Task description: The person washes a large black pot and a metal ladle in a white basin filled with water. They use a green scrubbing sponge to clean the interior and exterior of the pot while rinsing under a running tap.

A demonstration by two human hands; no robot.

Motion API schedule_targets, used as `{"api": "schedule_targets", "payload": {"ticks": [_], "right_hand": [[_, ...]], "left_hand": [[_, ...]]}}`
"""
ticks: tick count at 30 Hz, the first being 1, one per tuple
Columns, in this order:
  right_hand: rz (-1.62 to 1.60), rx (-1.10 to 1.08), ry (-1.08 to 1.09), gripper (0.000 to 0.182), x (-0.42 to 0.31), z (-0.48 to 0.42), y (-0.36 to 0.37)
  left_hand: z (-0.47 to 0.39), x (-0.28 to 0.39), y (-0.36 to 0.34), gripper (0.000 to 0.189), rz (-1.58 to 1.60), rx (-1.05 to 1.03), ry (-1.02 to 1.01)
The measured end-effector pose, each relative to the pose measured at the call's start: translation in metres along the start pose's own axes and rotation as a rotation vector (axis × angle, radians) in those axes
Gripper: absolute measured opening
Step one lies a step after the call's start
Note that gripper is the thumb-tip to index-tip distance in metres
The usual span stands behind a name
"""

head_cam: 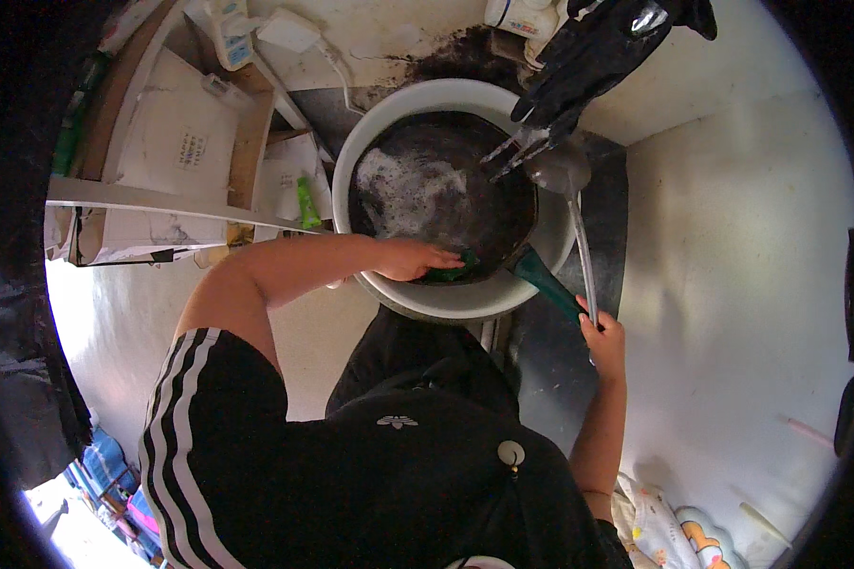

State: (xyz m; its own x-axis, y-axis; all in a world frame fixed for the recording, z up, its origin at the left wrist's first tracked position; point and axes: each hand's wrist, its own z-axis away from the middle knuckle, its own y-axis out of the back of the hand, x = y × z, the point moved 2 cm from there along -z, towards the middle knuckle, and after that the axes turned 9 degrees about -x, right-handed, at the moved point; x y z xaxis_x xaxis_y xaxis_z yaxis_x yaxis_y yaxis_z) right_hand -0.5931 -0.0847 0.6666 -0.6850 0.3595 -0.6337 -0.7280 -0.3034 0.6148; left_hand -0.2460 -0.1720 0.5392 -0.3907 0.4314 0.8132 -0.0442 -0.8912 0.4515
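Observation:
A dark frying pan [484, 206] with a green handle lies tilted inside a large white basin [349, 142]; whitish suds cover part of its surface. My left hand [409, 259] presses a green scouring pad [452, 270] against the pan's near edge. At the basin's lower right, my right hand [603, 340] grips the end of the pan's green handle [551, 284] together with the long metal handle of a ladle [559, 171]. The ladle's bowl rests by the basin's right rim. Part of my left fingers is hidden against the pad.
Black gloves [598, 64] and a metal fork-like utensil [519, 149] hang over the basin's upper right. Shelving with white boxes [178, 121] and a green tube [307, 203] stands at left. A white power adapter [288, 30] lies behind; a pale wall [726, 249] bounds the right side.

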Motion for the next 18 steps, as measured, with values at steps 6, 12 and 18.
{"api": "schedule_targets", "payload": {"ticks": [6,12,18], "right_hand": [[-0.009,-0.04,-0.052,0.032,-0.001,0.001,0.003],[-0.042,-0.028,-0.026,0.032,-0.001,0.003,0.0],[-0.085,-0.001,0.006,0.031,0.002,0.005,-0.002]], "left_hand": [[-0.062,0.013,0.051,0.051,-0.556,0.329,0.229],[-0.1,-0.052,0.081,0.053,-0.839,0.797,0.353],[-0.058,-0.077,0.117,0.071,-0.969,0.571,0.607]]}}
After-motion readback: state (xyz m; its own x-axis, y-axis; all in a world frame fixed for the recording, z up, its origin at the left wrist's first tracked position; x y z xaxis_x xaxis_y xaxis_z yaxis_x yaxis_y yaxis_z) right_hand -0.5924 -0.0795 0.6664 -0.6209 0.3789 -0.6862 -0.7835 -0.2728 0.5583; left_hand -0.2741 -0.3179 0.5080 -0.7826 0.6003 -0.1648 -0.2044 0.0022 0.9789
